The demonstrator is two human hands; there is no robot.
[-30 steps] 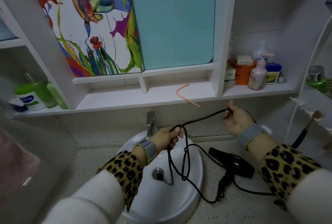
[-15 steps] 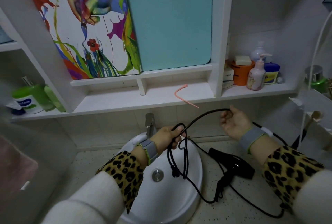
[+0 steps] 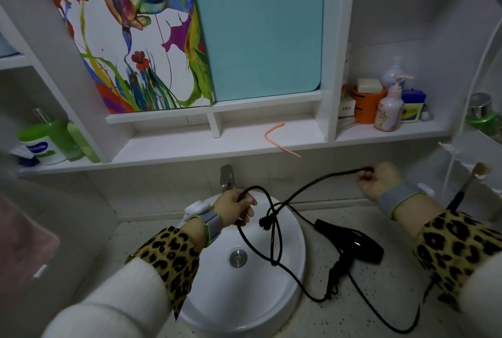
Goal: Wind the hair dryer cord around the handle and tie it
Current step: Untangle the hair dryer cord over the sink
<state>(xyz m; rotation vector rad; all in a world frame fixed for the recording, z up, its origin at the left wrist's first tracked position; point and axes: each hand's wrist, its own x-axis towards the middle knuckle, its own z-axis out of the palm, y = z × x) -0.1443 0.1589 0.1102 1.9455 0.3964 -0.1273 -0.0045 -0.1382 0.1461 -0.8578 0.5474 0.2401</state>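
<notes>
Between the left hand point(image 3: 236, 208) and the right hand point(image 3: 379, 180), the black cord point(image 3: 323, 175) hangs in a messy loop over the white sink point(image 3: 285, 283). The left hand grips one bend. The right hand pinches another bit, pulled out to its side. The hair dryer point(image 3: 353, 241) lies below the right hand, its handle point(image 3: 336, 269) bare. This looks like untangling the cord. Next, I think one hand must grab the dryer so wrapping can start.

I see a black hair dryer point(image 3: 353, 245), black cord point(image 3: 273, 240), white sink point(image 3: 244, 310) and pale, dark-speckled surface point(image 3: 366, 316). Leopard-print cuffs point(image 3: 168, 253), white sleeves point(image 3: 114, 316), grey wristbands point(image 3: 210, 222). Turquoise panel point(image 3: 260, 25); rainbow paint-splash picture point(image 3: 122, 25).
</notes>
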